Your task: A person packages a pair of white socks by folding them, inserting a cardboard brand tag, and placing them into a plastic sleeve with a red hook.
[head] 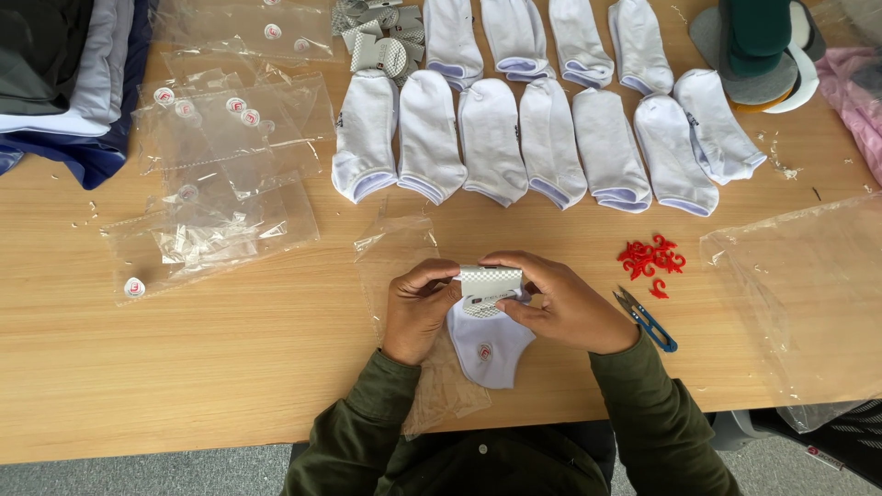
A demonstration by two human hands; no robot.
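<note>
Both hands, left hand [418, 308] and right hand [560, 303], pinch the checkered card band [490, 281] around the white sock pair [485, 344] above the bench [230, 367]; keeping it square and taut would help.

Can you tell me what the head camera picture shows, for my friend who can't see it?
Two hands, left hand and right hand, hold a white sock with a grey checked card band over a wooden table. Rows of white socks, clear bags, red hooks and blue snips lie around.
</note>
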